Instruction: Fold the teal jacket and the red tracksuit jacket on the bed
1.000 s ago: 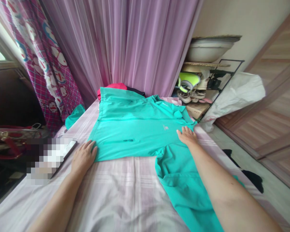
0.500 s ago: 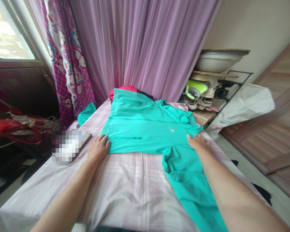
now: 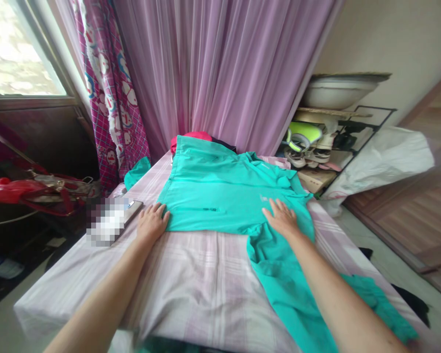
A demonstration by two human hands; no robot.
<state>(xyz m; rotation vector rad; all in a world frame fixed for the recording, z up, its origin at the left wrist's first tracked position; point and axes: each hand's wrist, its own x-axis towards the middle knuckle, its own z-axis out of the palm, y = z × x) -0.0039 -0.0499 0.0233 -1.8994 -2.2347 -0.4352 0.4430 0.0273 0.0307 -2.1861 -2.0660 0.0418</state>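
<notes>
A turquoise jacket (image 3: 213,184) lies spread over a checked cloth, its hem to the left and collar to the right. One sleeve runs down toward me, passing under my right forearm. My left hand (image 3: 153,220) rests at the jacket's near hem corner, fingers spread, partly on the cloth. Flat on the chest, near a small pale logo and the sleeve seam, lies my right hand (image 3: 280,217) with its fingers apart. A zipped pocket shows between the two hands.
The checked cloth (image 3: 191,274) covers the table. A phone (image 3: 132,212), partly blurred out, lies left of my left hand. Pink fabric (image 3: 198,135) sits behind the jacket. A rack with shoes (image 3: 318,155) and a basin (image 3: 340,93) stands right; purple curtains (image 3: 220,73) hang behind.
My right hand has moved left from the collar end onto the jacket's chest, its fingers now spread. My left hand stays at the hem. The view has shifted slightly.
</notes>
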